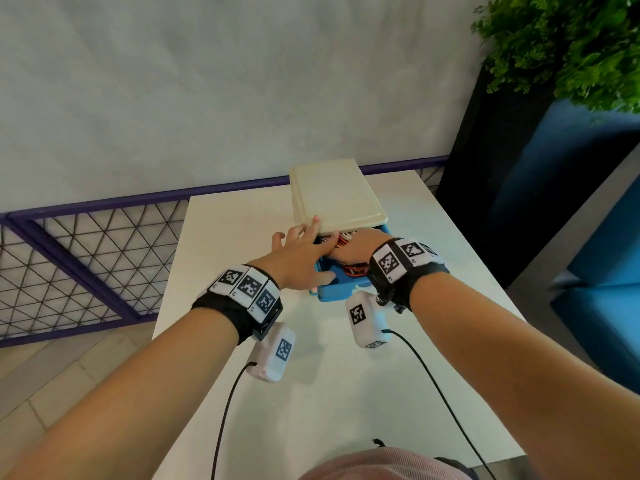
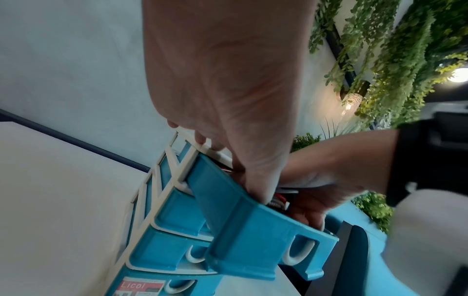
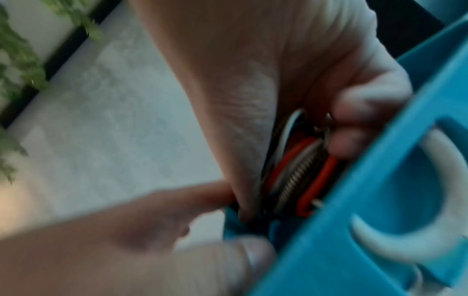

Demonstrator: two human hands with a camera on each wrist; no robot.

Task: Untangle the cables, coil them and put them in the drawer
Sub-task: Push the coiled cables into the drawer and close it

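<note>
A small cabinet (image 1: pixel 336 195) with a cream top stands at the far side of the white table. Its top blue drawer (image 1: pixel 337 291) is pulled out toward me. My right hand (image 1: pixel 356 244) reaches down into the drawer, fingers curled round a coil of red, white and braided cables (image 3: pixel 298 176). A bit of red cable (image 1: pixel 353 270) shows beside that wrist. My left hand (image 1: pixel 304 247) lies spread over the drawer's left side; its fingertips touch the cabinet's top edge and its thumb lies by the drawer's front corner. The blue drawer (image 2: pixel 240 220) hangs tilted out of its frame.
Lower blue drawers (image 2: pixel 172 250) with white handles are closed. The table (image 1: pixel 311 393) ends close behind the cabinet at a purple mesh railing (image 1: pixel 86 254). Plants (image 1: pixel 571 46) and a blue seat (image 1: pixel 606 271) are to the right. Black camera leads (image 1: pixel 225 410) trail from both wrists.
</note>
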